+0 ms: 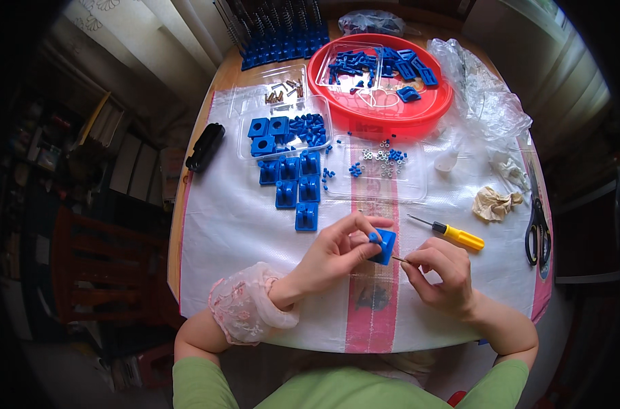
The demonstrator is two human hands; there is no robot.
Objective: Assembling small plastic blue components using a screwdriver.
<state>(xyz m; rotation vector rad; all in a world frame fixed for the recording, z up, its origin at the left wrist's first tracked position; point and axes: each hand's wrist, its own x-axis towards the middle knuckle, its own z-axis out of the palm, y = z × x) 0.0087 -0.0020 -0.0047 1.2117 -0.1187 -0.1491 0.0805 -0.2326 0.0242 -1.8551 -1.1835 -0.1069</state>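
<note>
My left hand (330, 253) is closed around a small blue plastic piece with a square base (386, 248), holding it tilted above the table. In the fingertips of my right hand (445, 276) is a thin metal pin (398, 259), its far end at the lower right edge of the blue piece. Whether the pin has entered the piece is too small to tell. A screwdriver with a yellow handle (463, 236) lies just beyond my right hand. Several similar blue square pieces (306, 217) stand in rows beyond my left hand.
A red basin (429, 112) of blue parts stands at the back. Clear trays hold blue blocks (262, 145), brass pins (274, 97) and small white rings (374, 155). Black scissors (538, 235) and crumpled paper (495, 204) lie right; a black case (205, 147) lies left.
</note>
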